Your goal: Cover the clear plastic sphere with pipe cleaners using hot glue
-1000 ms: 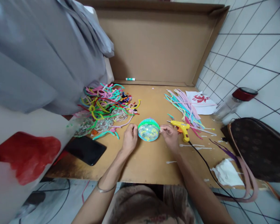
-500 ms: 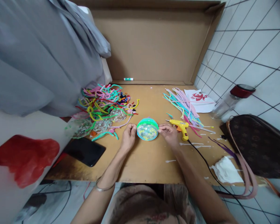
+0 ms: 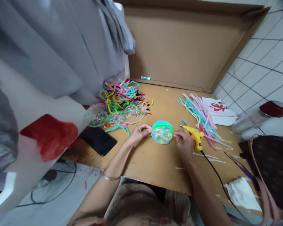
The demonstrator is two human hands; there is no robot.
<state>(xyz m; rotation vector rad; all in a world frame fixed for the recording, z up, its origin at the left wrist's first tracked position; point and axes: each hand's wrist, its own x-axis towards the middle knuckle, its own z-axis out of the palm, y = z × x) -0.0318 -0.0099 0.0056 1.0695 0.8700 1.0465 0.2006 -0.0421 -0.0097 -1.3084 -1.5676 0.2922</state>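
Note:
A round, clear piece with a blue-green edge and yellow specks lies on the table in front of me. A bright green pipe cleaner runs across its upper half. My left hand pinches at the left side of the piece, where the green strip ends. On the opposite side, my right hand has its fingertips pressed together at the right end of the strip. Just right of that hand lies a yellow glue gun with a black cord.
Tangled coloured pipe cleaners and several clear round pieces are heaped at the left, above a black phone. More pipe cleaners lie at the right. A bottle, a brown bag and a tissue line the right side.
The camera view has turned, so the table appears tilted and shifted right. Both hands keep their pinch at the sides of the round piece.

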